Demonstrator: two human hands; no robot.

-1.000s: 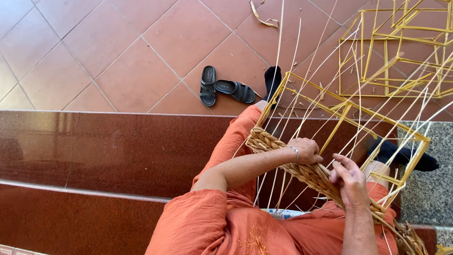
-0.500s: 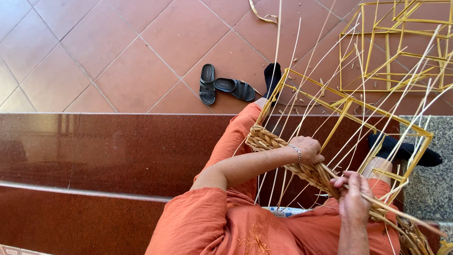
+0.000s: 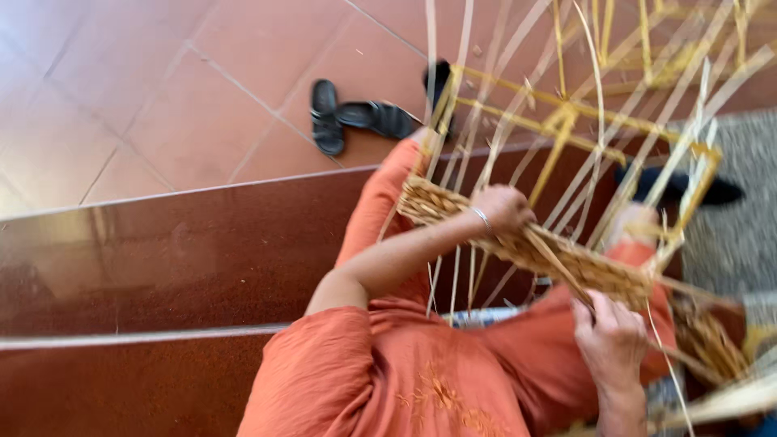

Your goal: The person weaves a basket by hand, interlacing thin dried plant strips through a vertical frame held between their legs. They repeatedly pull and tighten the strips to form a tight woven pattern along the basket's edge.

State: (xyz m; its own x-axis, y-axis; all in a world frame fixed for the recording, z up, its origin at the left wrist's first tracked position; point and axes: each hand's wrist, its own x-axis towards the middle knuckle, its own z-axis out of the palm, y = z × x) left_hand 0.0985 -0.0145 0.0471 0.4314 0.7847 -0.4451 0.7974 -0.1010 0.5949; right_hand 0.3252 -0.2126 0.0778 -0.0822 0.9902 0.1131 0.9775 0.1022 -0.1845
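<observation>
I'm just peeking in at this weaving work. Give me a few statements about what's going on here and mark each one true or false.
1. The left hand rests on the woven band of the basket. True.
2. The basket frame is blue. False: it is yellow.
3. Dark sandals lie on the tiled floor. True.
4. The person wears green clothing. False: the clothing is orange.
5. The right hand hangs apart from the basket. False: it grips the weaving strands at the band.

Motion blur across most of my view
Right hand (image 3: pixel 611 340) fingertips hidden behind woven band (image 3: pixel 566 263); yellow frame (image 3: pixel 566 113) cut off at top edge.
</observation>
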